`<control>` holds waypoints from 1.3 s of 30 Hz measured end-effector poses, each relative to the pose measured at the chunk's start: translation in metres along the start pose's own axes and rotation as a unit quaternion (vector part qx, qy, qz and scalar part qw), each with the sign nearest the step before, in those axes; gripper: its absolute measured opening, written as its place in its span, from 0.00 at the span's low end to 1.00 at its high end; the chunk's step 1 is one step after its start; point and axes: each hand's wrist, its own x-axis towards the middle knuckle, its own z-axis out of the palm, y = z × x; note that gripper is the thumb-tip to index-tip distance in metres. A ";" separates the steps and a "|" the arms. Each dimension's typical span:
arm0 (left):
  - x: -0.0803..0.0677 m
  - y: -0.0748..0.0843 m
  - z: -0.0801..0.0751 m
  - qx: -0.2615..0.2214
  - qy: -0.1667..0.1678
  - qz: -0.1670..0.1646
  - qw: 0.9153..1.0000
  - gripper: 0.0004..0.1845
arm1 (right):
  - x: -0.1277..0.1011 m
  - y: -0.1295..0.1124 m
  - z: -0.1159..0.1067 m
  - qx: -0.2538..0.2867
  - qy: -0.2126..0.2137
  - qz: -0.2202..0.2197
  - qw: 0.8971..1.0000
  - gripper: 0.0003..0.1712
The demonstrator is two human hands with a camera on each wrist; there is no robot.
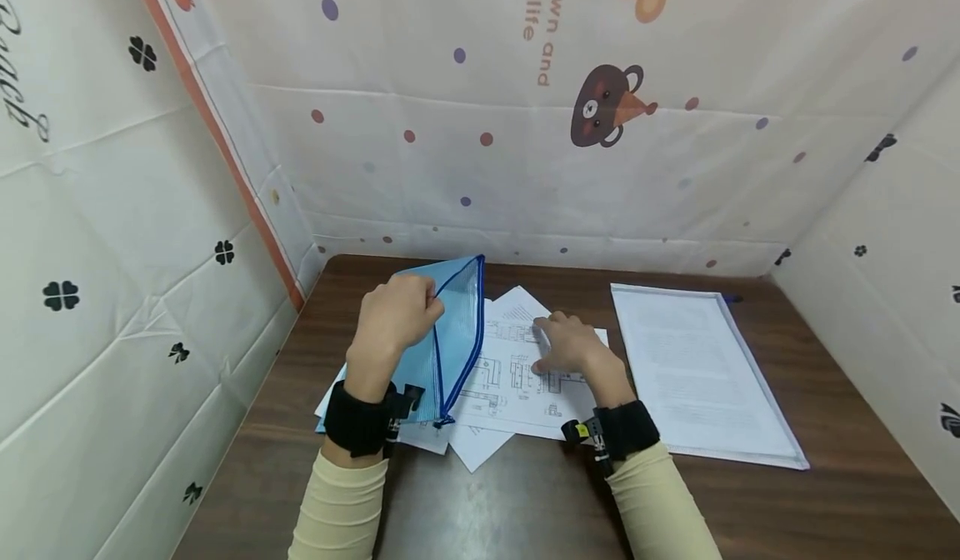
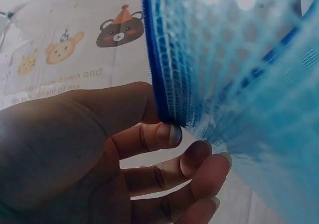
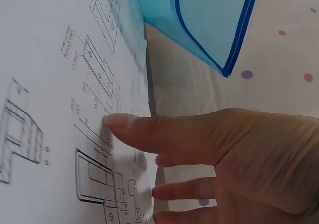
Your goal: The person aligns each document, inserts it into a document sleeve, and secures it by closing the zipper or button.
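The left hand (image 1: 393,318) is pinching the upper edge of a light blue mesh zipper pouch with dark blue trim (image 1: 450,335), its fingers (image 2: 167,134) curling round the trim and lifting the pouch so that it is standing tilted above the left part of the papers. The right hand (image 1: 572,343) is lying just right of the pouch with fingers nearly straight, its fingertips (image 3: 117,120) pressing on white paper sheets printed with technical drawings (image 1: 517,377). These sheets are lying fanned on the dark brown wooden surface (image 1: 525,502), partly under the pouch. Further right, a clear plastic folder holding printed pages (image 1: 697,368) is lying flat on the surface, apart from the hands.
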 end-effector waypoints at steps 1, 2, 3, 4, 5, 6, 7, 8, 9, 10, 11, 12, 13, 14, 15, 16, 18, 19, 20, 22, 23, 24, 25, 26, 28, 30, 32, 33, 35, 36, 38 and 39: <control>0.000 0.000 0.000 -0.001 0.001 0.001 1.000 0.21 | 0.000 0.000 0.000 -0.007 0.004 0.001 1.000 0.52; 0.000 0.000 0.000 -0.002 0.001 0.001 1.000 0.22 | 0.001 0.000 0.000 -0.012 0.008 0.002 1.000 0.53; 0.000 0.000 0.000 -0.004 0.001 0.001 1.000 0.22 | 0.001 0.001 0.000 -0.014 0.010 0.004 1.000 0.54; 0.000 0.000 0.000 -0.006 0.000 0.002 1.000 0.22 | 0.001 0.001 0.000 -0.014 0.014 0.008 1.000 0.55; 0.001 -0.001 0.000 -0.007 -0.001 0.003 1.000 0.22 | 0.001 0.002 0.000 -0.013 0.017 0.010 1.000 0.56; 0.001 -0.001 0.000 -0.009 -0.002 0.003 1.000 0.22 | 0.001 0.002 0.000 -0.010 0.019 0.014 1.000 0.56; 0.001 -0.001 0.000 -0.011 -0.004 0.003 1.000 0.22 | 0.001 0.003 0.000 -0.008 0.020 0.017 1.000 0.57; 0.001 -0.002 0.000 -0.012 -0.006 0.004 1.000 0.21 | 0.002 0.004 0.001 -0.007 0.019 0.021 1.000 0.57; 0.001 -0.002 0.001 -0.012 -0.008 0.004 1.000 0.21 | 0.002 0.005 0.002 -0.005 0.017 0.023 1.000 0.58; 0.001 -0.002 0.001 -0.012 -0.011 0.005 1.000 0.21 | 0.002 0.005 0.002 -0.006 0.015 0.026 1.000 0.58; 0.001 -0.002 0.001 -0.012 -0.013 0.006 1.000 0.22 | 0.002 0.006 0.002 -0.008 0.011 0.028 1.000 0.59; 0.001 -0.001 0.001 -0.011 -0.014 0.008 1.000 0.22 | 0.002 0.006 0.002 -0.008 0.007 0.032 0.999 0.60; 0.001 -0.001 0.001 -0.011 -0.015 0.009 1.000 0.22 | 0.002 0.006 0.002 -0.010 0.004 0.034 0.999 0.60; 0.002 -0.001 0.001 -0.011 -0.014 0.012 1.000 0.22 | 0.003 0.007 0.002 -0.011 0.002 0.037 0.999 0.61; 0.002 0.000 0.000 -0.010 -0.014 0.013 1.000 0.22 | 0.003 0.007 0.002 -0.009 0.000 0.039 0.999 0.61; 0.002 0.000 0.000 -0.011 -0.014 0.013 1.000 0.22 | 0.003 0.007 0.002 -0.004 -0.003 0.042 0.999 0.60; 0.001 0.000 0.000 -0.011 -0.014 0.013 1.000 0.22 | 0.003 0.007 0.002 0.016 -0.011 0.045 0.999 0.58; 0.001 0.000 0.000 -0.011 -0.014 0.013 1.000 0.22 | 0.002 0.007 0.002 0.027 -0.016 0.046 0.998 0.57; 0.001 -0.001 0.001 -0.012 -0.015 0.012 1.000 0.21 | 0.002 0.007 0.002 0.039 -0.022 0.045 0.998 0.55; 0.001 -0.001 0.001 -0.014 -0.017 0.011 1.000 0.21 | 0.001 0.008 0.000 0.064 -0.033 0.041 0.997 0.51; 0.001 -0.001 0.002 -0.013 -0.017 0.011 1.000 0.21 | 0.001 0.008 -0.002 0.073 -0.037 0.036 0.996 0.50; 0.001 -0.001 0.002 -0.011 -0.017 0.011 1.000 0.21 | 0.000 0.009 -0.003 0.081 -0.040 0.030 0.995 0.49; 0.001 -0.001 0.002 -0.011 -0.018 0.010 1.000 0.21 | -0.001 0.009 -0.005 0.086 -0.042 0.021 0.995 0.47; 0.001 -0.001 0.002 -0.010 -0.018 0.010 1.000 0.22 | -0.002 0.010 -0.007 0.091 -0.044 0.012 0.995 0.46; 0.001 0.000 0.003 -0.008 -0.017 0.011 1.000 0.22 | -0.006 0.010 -0.013 0.101 -0.044 -0.007 0.994 0.44; 0.001 -0.001 0.002 -0.007 -0.017 0.011 1.000 0.22 | -0.009 0.011 -0.019 0.115 -0.041 -0.025 0.992 0.45; 0.001 -0.002 0.003 -0.009 -0.017 0.012 1.000 0.22 | -0.013 0.012 -0.026 0.133 -0.033 -0.043 0.990 0.43; 0.001 -0.002 0.002 -0.009 -0.017 0.012 1.000 0.22 | -0.015 0.013 -0.030 0.148 -0.027 -0.050 0.987 0.42; 0.001 -0.003 0.002 -0.010 -0.016 0.011 1.000 0.22 | -0.018 0.016 -0.037 0.175 -0.007 -0.054 0.983 0.38; 0.001 -0.003 0.001 -0.010 -0.014 0.010 1.000 0.22 | -0.019 0.017 -0.041 0.191 0.006 -0.056 0.980 0.35; 0.002 -0.003 0.002 -0.010 -0.012 0.008 1.000 0.22 | -0.022 0.020 -0.048 0.223 0.040 -0.047 0.973 0.29; 0.002 -0.003 0.002 -0.009 -0.013 0.007 1.000 0.22 | -0.025 0.022 -0.052 0.232 0.061 -0.039 0.970 0.28</control>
